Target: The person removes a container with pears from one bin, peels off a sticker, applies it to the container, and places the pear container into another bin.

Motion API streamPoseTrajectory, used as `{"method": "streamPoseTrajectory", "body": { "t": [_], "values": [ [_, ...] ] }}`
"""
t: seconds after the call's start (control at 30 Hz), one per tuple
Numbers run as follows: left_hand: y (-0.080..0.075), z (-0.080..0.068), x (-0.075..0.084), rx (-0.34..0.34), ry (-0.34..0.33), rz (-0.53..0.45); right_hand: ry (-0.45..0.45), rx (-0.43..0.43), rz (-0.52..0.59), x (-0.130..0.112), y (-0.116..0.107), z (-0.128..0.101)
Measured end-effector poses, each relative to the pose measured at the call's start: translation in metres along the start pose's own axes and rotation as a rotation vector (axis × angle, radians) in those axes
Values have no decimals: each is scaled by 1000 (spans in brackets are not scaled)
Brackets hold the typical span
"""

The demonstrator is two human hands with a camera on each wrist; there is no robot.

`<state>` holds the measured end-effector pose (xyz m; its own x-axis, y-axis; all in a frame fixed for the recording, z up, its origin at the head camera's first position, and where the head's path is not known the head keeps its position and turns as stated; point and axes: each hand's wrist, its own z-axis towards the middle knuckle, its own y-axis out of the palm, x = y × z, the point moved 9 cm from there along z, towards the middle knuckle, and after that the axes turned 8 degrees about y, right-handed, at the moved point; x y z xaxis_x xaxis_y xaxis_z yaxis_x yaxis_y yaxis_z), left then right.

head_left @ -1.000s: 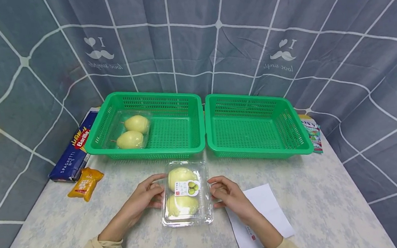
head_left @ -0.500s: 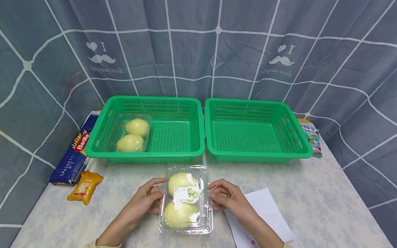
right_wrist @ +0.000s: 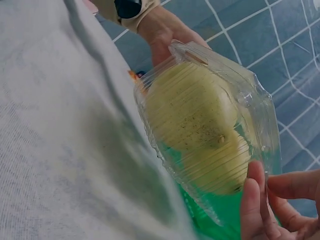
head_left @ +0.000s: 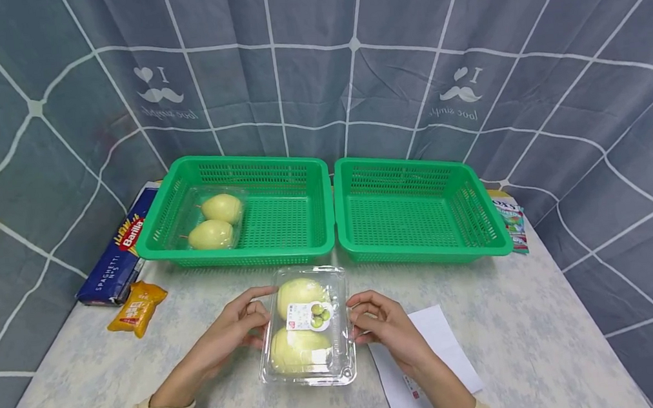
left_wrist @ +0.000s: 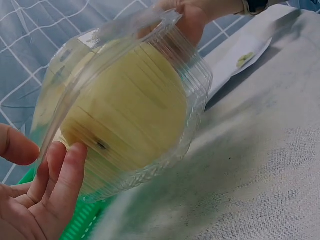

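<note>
Between the hands, on the pale surface [head_left: 519, 336], sits a clear clamshell pack [head_left: 307, 325] of two yellow-green pears. Left hand [head_left: 234, 329] grips its left edge with curled fingers, thumb over the top rim; right hand [head_left: 379, 321] grips the right edge the same way. Long axis of the pack runs straight away from the person, toward the gap between the baskets; one pear lies behind the other along that line. White label [head_left: 310, 315] on the lid, print too small to read.

Beyond the left hand: green basket [head_left: 300, 167] with a second pear pack [head_left: 211, 222] in its left end. Beyond the right hand: another green basket [head_left: 424, 254]. Left of the left hand, well apart: blue spaghetti box [head_left: 114, 258] and an orange packet [head_left: 137, 307]. White paper [head_left: 440, 343] lies partly under the right forearm. A printed packet [head_left: 513, 223] is mostly hidden behind the right basket.

Wrist views show the pack's ribbed end close up, near end apparently raised off the surface; fingertips cut off at frame edge.

Against half a second earlier: pack sits straighter, its slight skew gone; both grips unchanged.
</note>
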<state>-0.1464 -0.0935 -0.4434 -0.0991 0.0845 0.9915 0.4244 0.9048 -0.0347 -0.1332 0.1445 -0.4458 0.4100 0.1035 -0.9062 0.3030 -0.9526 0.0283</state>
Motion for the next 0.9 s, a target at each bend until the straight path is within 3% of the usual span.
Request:
{"method": "streamPoseTrajectory", "body": {
  "t": [0.53,0.9],
  "values": [
    [5,-4,13,-63,46,-1,-20,-18,42,-11,-2,-9],
    [14,-8,28,-178,162,-121,-38,-7,46,-18,-5,-14]
  ]
}}
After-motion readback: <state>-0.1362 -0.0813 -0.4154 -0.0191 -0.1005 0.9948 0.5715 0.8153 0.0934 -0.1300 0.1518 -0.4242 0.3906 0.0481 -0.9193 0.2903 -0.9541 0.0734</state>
